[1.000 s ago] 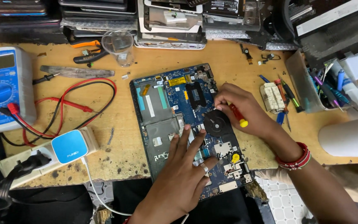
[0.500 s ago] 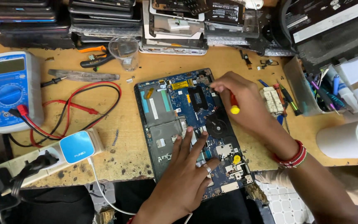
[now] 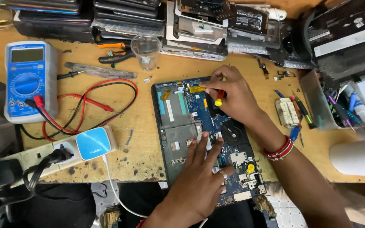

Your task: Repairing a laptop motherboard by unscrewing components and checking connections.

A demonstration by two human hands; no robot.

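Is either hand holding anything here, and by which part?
The right hand grips a screwdriver by its red and yellow handle. The left hand holds nothing; it lies flat on the blue circuit board.

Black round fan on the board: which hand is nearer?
Right. The right hand lies just above the fan, wrist alongside it; the left hand rests lower left, fingertips short of it.

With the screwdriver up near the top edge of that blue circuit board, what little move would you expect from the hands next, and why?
Probably a small twist of the red-handled screwdriver. The right hand pinches it with the tip down on the blue circuit board near its upper edge, while the left hand lies flat on the board's lower part, as if steadying it. Whether the tip sits in a screw is too small to tell.
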